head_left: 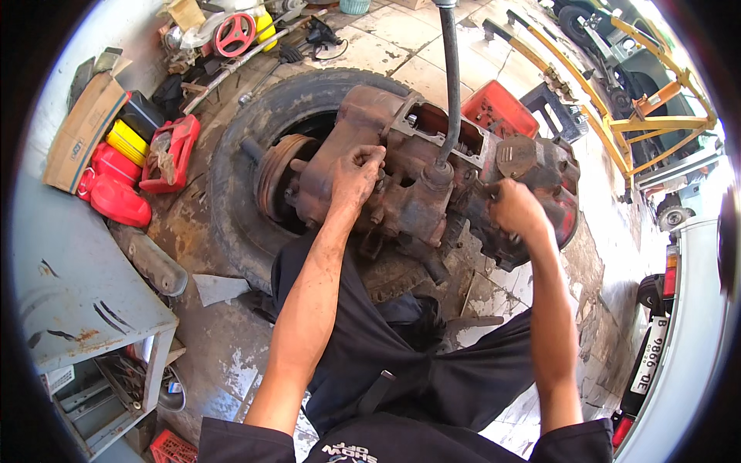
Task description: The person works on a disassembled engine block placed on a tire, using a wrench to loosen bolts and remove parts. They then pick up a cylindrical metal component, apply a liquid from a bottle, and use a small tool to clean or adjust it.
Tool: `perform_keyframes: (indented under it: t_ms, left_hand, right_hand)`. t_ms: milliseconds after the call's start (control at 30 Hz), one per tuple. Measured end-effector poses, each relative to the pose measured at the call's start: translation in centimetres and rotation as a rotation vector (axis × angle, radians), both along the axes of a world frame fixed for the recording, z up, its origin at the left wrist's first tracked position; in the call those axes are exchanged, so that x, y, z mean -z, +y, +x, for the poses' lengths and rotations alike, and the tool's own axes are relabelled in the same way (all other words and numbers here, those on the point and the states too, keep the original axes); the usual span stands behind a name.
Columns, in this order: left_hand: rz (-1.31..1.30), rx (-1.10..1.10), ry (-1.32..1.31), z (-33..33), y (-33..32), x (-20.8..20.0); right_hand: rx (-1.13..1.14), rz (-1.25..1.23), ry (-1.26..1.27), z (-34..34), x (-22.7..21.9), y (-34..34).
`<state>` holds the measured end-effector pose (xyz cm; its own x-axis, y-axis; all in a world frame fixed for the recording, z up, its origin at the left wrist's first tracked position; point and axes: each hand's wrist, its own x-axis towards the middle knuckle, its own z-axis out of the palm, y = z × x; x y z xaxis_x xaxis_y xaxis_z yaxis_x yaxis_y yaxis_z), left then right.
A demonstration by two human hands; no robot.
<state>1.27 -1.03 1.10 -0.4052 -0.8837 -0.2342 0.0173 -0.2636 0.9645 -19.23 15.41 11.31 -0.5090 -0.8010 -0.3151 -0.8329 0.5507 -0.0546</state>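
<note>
A rusty brown gearbox [332,170] rests on a large black tyre [231,193] before my knees. Its top has a rectangular opening [432,119] with metal parts showing inside. A long dark gear lever [452,77] rises from the housing. Against the gearbox's near side, left of the lever, my left hand [356,179] is closed with its fingers pinched; what they hold, if anything, is hidden. My right hand [515,208] is curled closed over the right part of the gearbox, beside a round cover [517,157]. Its fingertips are turned away from view.
Behind the gearbox lie a red crate [500,109] and a black crate [554,112]. A yellow metal frame [617,127] stands at far right. Red and yellow containers [116,181] sit at left, above a grey metal cabinet [93,309]. A pale vehicle [687,332] borders the right.
</note>
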Motion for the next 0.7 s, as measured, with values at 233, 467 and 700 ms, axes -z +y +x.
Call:
perform_keyframes:
  t_ms: [233, 467, 700]
  left_hand:
    - [-0.024, -0.019, 0.047, 0.5, -0.1, 0.5]
    - [-0.01, -0.01, 0.023, 1.3, 0.0, 0.0]
    - [-0.012, 0.0, 0.052, 1.2, -0.1, 0.4]
  right_hand:
    - [-0.254, 0.246, 0.067, 0.4, -1.6, -5.4]
    - [0.079, -0.073, 0.255, 10.5, 6.3, -1.6]
    - [0.284, -0.527, -0.107, 10.8, 10.0, 4.5]
